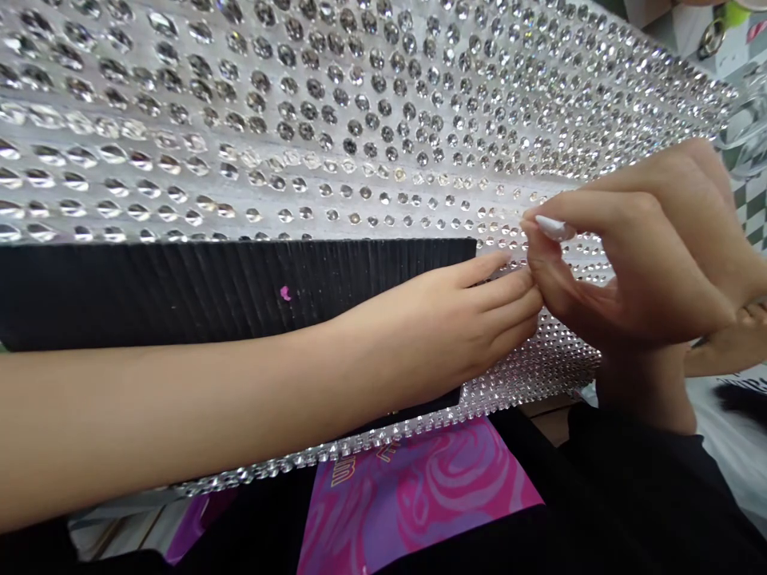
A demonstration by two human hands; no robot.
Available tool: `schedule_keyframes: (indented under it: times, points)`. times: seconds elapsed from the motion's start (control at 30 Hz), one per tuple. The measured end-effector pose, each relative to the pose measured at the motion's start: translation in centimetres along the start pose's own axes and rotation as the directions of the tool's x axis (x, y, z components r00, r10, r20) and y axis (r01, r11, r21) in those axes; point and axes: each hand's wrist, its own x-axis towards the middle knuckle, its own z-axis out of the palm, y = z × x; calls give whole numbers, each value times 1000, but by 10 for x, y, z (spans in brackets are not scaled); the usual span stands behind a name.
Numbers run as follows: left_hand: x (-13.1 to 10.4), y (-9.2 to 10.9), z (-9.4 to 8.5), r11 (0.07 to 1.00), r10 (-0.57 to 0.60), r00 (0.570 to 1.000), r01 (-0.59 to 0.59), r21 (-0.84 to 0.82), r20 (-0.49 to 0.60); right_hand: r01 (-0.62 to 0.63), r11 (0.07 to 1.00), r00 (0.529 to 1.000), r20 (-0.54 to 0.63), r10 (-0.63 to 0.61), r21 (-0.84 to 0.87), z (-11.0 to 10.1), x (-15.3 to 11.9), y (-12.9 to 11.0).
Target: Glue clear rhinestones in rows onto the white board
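My left hand (479,315) reaches in on a bare forearm from the left edge. Its fingers point right, stretched out, over the end of a black ridged board (240,279) and the rhinestones beyond. My right hand (629,247) is just right of these fingertips, thumb and finger pinched together close above the rhinestone-covered surface (359,104). A white pointed nail shows on it. Whatever the pinch holds, if anything, is too small to make out. Clear faceted rhinestones run in rows over the white surface, and the black board lies on its near part.
A pink scrap (285,293) sticks to the board. Below the rhinestone edge is a pink and purple swirled sheet (431,495) against black fabric (629,495). Clear plastic (743,128) and a checkered surface (753,204) show at the right.
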Motion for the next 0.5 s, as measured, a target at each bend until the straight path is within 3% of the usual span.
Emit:
schedule_keyframes:
  times: [0.1, 0.17, 0.27, 0.5]
  points:
    - [0, 0, 0, 1000, 0, 1000, 0, -3, -1, 138, 990, 990, -23, -139, -41, -2, 1, 0]
    - [0, 1, 0, 1000, -2, 1000, 2, -5, -4, 139, 989, 990, 27, -138, -45, -2, 2, 1]
    - [0, 1, 1, 1000, -3, 1000, 3, -4, -5, 143, 988, 989, -26, -145, -51, -3, 0, 2]
    - [-1, 0, 1, 1000, 11, 1000, -11, 5, 4, 58, 998, 998, -14, -58, 27, -14, 4, 0]
